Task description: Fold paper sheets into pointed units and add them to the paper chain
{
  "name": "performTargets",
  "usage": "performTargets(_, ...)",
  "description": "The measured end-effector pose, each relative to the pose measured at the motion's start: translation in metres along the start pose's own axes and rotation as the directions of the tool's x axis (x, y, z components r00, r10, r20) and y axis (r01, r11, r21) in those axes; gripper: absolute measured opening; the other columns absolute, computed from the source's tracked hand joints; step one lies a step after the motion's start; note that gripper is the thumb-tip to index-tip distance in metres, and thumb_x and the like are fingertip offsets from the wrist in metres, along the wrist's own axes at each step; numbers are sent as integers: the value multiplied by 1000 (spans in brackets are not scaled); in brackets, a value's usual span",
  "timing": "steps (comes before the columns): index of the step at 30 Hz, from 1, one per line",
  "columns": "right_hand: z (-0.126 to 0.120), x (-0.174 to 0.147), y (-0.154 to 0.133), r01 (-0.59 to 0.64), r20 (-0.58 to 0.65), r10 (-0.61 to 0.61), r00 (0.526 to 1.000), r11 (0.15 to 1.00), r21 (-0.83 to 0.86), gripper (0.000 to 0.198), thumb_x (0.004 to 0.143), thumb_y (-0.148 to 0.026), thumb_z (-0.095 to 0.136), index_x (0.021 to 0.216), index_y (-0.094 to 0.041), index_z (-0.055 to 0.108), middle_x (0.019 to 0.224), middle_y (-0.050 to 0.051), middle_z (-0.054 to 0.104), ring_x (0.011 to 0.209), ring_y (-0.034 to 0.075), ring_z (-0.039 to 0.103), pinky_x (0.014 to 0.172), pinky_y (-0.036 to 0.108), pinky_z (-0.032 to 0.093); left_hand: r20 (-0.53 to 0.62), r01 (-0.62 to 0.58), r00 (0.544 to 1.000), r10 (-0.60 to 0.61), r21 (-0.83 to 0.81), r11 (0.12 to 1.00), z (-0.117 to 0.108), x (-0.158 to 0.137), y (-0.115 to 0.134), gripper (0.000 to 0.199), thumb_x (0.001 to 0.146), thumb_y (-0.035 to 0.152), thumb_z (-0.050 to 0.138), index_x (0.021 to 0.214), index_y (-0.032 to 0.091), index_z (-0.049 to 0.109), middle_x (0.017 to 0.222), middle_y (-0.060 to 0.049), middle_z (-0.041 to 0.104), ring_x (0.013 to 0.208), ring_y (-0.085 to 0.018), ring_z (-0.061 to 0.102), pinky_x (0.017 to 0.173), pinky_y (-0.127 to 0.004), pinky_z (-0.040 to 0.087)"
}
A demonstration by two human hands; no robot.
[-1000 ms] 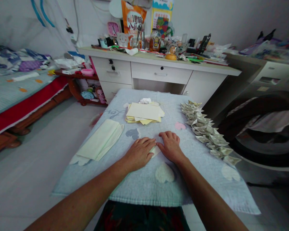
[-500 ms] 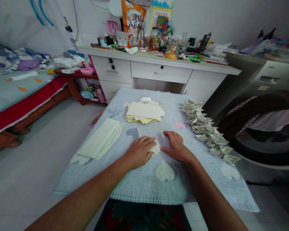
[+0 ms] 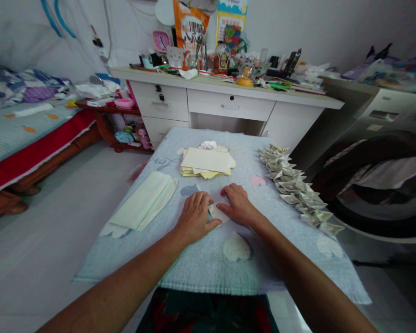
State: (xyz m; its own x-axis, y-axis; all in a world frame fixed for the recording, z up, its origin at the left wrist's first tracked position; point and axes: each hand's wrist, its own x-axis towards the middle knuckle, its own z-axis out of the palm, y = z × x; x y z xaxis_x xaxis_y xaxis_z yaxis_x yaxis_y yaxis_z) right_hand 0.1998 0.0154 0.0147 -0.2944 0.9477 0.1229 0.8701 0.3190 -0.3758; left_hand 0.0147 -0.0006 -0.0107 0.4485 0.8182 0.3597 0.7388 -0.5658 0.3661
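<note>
A small folded piece of pale paper [image 3: 219,214] lies on the cloth-covered table between my two hands. My left hand [image 3: 195,216] rests at its left side, fingers stretched forward and thumb reaching toward the lower edge. From the right, my right hand [image 3: 240,206] comes over the paper, its thumb on the sheet and its fingers spread beyond the far edge. Neither hand's fingers close around the paper. Farther back sits a stack of cream and yellow paper sheets [image 3: 208,160]. To the left lies a larger folded pale green paper [image 3: 143,201].
Rows of folded pointed paper pieces [image 3: 291,185] line the table's right side. White crumpled paper [image 3: 208,144] is behind the stack. A cluttered white desk [image 3: 229,99] stands beyond, with a front-loading washing machine [image 3: 384,108] to the right and a bed [image 3: 38,134] to the left.
My right hand has moved left and over the paper. The left hand has drawn back slightly left, with its fingers off the middle of the sheet, so more of the paper shows.
</note>
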Motion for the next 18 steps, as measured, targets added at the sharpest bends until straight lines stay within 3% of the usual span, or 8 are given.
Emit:
performTargets(3, 16, 4, -2, -35, -56, 32, 998, 998, -50, 41, 79, -47, 64, 107, -19, 54, 109, 9, 54, 99, 25, 45, 83, 37, 35, -22, 62, 998, -60, 58, 996, 1, -1, 0, 58, 63, 46, 78, 102, 19, 46, 104, -7, 52, 101, -27, 47, 86, -42, 41)
performTargets(7, 26, 3, -5, -57, -117, 45, 992, 993, -100, 51, 78, -56, 62, 111, -18, 52, 109, 11, 53, 101, 27, 44, 87, 40, 33, -23, 55, 998, -54, 61, 997, 1, -2, 1, 55, 64, 47, 77, 100, 19, 46, 101, -6, 52, 99, -25, 47, 85, -41, 40)
performTargets(12, 22, 2, -5, -95, -97, 85, 992, 990, -102, 46, 82, -47, 59, 115, -18, 50, 113, 11, 52, 103, 27, 44, 88, 40, 33, 5, 49, 999, -49, 75, 996, -3, -2, 3, 45, 68, 48, 75, 93, 20, 50, 97, -4, 52, 95, -24, 47, 84, -40, 39)
performTargets(18, 19, 2, -5, -118, -99, 109, 989, 988, -96, 40, 82, -39, 59, 115, -17, 50, 114, 12, 52, 104, 28, 44, 89, 41, 33, 27, -4, 1000, 1, 112, 994, -7, -3, 6, 41, 71, 47, 74, 98, 22, 57, 103, -6, 55, 101, -26, 47, 87, -42, 38)
